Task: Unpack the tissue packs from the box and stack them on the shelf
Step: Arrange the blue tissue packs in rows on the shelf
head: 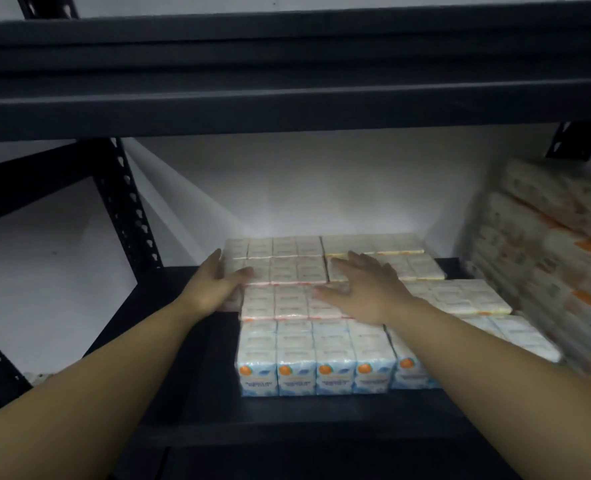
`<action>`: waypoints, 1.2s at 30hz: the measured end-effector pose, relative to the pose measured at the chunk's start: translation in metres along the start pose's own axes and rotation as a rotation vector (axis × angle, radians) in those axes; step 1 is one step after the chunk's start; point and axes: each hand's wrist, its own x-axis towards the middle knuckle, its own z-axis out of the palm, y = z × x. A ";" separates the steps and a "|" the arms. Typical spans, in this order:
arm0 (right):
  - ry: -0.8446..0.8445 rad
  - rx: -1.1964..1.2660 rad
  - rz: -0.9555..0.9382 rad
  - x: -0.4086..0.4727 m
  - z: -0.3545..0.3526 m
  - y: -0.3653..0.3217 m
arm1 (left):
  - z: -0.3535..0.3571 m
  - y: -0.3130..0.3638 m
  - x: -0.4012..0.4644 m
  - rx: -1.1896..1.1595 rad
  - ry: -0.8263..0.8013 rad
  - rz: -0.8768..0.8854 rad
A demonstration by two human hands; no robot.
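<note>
Tissue packs (297, 355) lie in rows on the dark metal shelf (190, 403), the front row showing orange-dot labels. The left hand (217, 282) presses flat, fingers straight, against the stack's left side, while the right hand (359, 289) lies spread open on top, holding nothing. Blurred bundles (546, 258) are stacked at right.

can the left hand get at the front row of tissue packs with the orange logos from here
Probably yes: the left hand rests on packs further back, and nothing stands before the front row of tissue packs on the shelf.
</note>
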 end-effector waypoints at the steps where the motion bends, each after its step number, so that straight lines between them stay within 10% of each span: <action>1: 0.002 0.016 0.002 0.001 0.003 -0.001 | -0.002 -0.004 0.009 0.016 -0.014 -0.004; 36: 0.026 0.045 -0.019 0.003 0.016 0.000 | 0.042 -0.002 0.071 -0.084 -0.216 0.043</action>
